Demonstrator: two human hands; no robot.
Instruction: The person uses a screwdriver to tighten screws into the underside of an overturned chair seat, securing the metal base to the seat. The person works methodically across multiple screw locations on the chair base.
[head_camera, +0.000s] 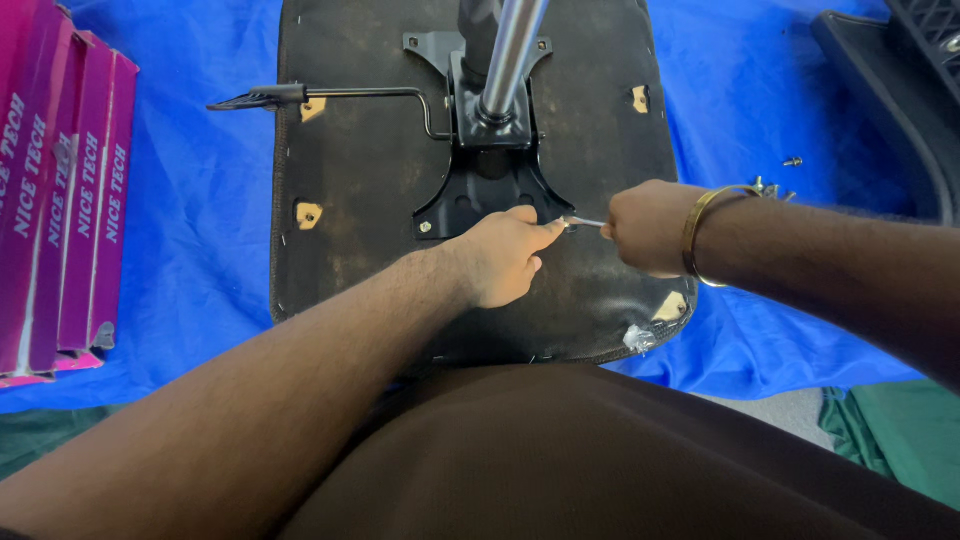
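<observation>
An upturned black chair seat (370, 170) lies on a blue tarp, its black metal mounting plate (480, 190) and chrome gas cylinder (510, 50) facing up. My left hand (500, 255) rests on the seat at the plate's near right corner, fingers pinched at a bolt there. Just to the right, my right hand (645, 225) is closed on a small silver hex key (585, 222) whose tip meets the left fingers. A gold bangle (705, 235) circles my right wrist.
A black lever rod (300, 96) sticks out left from the plate. Magenta boxes (60, 200) stand at the left edge. Loose screws (792, 161) lie on the blue tarp (200, 200) at right, near another black chair part (900, 90).
</observation>
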